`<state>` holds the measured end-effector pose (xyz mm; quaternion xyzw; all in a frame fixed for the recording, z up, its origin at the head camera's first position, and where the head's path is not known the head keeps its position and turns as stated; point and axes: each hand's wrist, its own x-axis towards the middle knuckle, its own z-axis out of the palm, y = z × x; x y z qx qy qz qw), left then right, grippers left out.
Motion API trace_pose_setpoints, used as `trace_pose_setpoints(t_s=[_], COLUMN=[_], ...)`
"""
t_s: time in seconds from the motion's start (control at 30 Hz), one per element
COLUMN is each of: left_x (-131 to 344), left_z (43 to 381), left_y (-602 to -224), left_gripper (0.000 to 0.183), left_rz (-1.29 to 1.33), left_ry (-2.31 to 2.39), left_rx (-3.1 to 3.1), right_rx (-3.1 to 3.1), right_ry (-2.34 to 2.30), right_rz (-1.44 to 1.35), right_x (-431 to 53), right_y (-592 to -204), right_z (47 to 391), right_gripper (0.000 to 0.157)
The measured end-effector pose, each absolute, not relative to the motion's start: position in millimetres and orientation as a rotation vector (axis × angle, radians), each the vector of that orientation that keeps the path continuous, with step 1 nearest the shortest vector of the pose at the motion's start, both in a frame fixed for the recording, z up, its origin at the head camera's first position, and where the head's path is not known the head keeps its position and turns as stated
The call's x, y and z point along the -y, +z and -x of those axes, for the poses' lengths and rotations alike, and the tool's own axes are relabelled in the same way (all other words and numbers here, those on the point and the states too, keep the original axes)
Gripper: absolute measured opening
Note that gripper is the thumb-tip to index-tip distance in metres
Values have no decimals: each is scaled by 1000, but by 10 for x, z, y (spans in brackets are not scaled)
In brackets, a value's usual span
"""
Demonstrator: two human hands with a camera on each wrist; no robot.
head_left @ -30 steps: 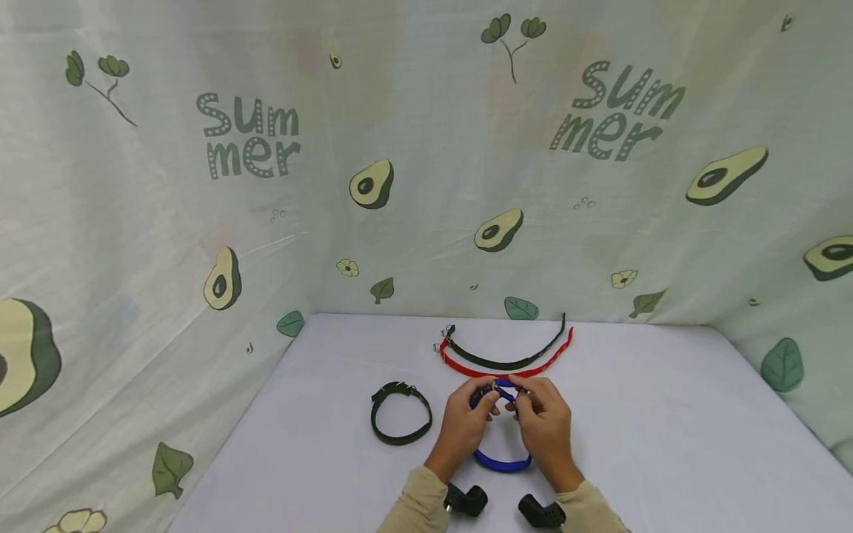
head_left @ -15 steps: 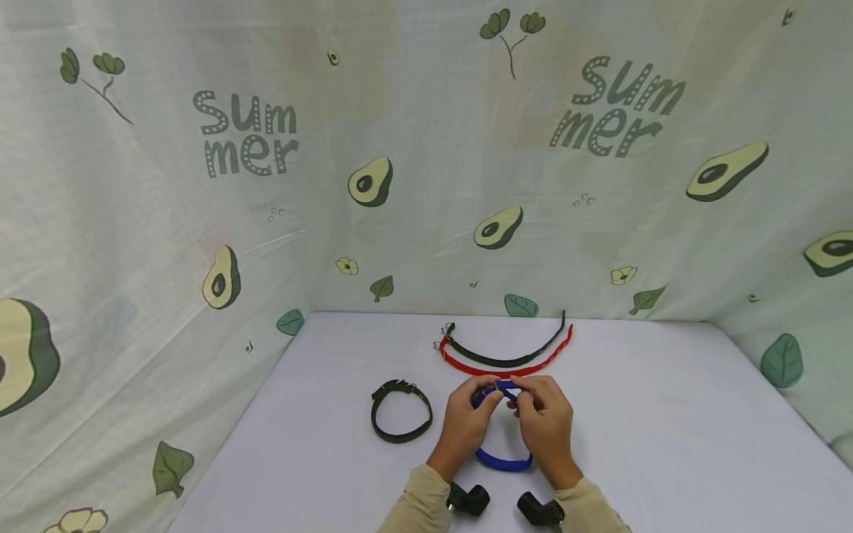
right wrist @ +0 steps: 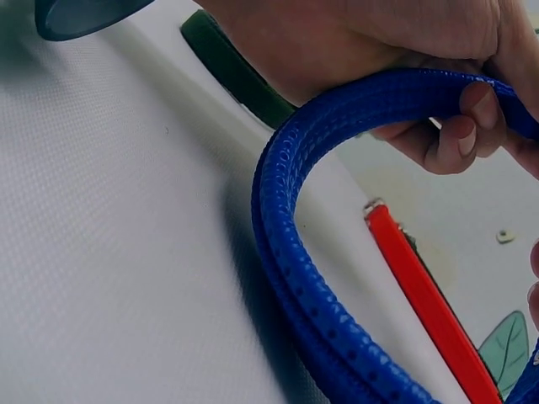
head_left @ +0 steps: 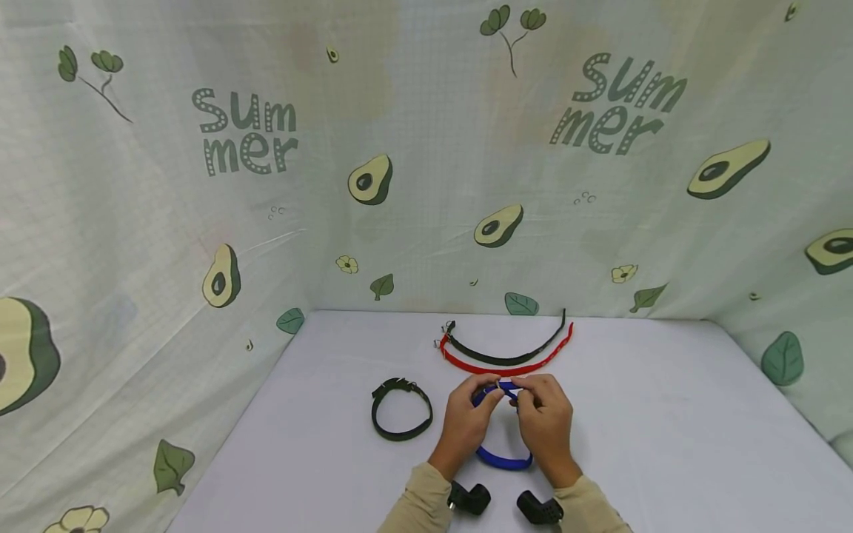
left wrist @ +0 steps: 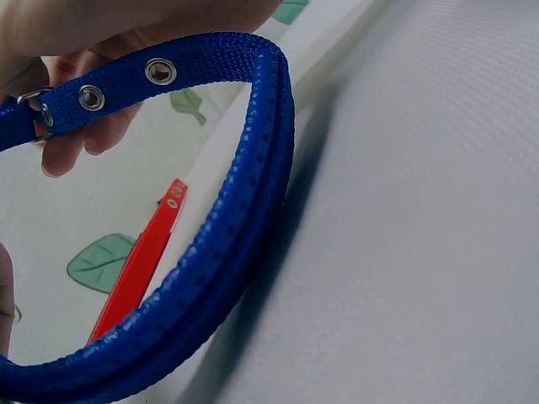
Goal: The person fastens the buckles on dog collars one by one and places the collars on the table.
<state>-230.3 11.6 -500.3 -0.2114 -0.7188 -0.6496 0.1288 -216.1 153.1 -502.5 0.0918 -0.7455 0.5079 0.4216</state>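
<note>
My left hand (head_left: 466,418) and right hand (head_left: 548,422) hold a blue collar (head_left: 504,464) between them, thumbs and fingertips pinching its upper part. Its padded loop hangs below them. In the left wrist view, silver eyelets (left wrist: 160,71) line the flat webbing of the blue collar (left wrist: 227,244), and the webbing meets a small metal frame (left wrist: 34,94) beside the fingers. The right wrist view shows fingers curled around the padded band of the blue collar (right wrist: 276,202), partly hiding it.
A red collar (head_left: 506,371) and a black collar (head_left: 509,362) lie stretched out behind the hands on the white table (head_left: 666,429). To the left lies a dark green collar (head_left: 378,422) closed into a ring. A printed cloth (head_left: 426,148) hangs behind the table.
Both hands stay at nearly the same place on the blue collar. The metal piece between the fingertips has shifted slightly to the right. The head view has tilted a little.
</note>
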Motion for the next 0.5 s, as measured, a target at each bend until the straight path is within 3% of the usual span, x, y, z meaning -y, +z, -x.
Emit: trace_pose_setpoints(t_s=[0.5], left_x=[-74], left_z=[2296], left_y=[-4960], left_gripper=[31], left_rz=[582], left_ry=[-1925], left_rx=[2144], right_rx=[1877], right_ry=[1201], right_rz=[-368], right_x=[-1498], right_y=[-5043], right_z=[2157], right_gripper=[40])
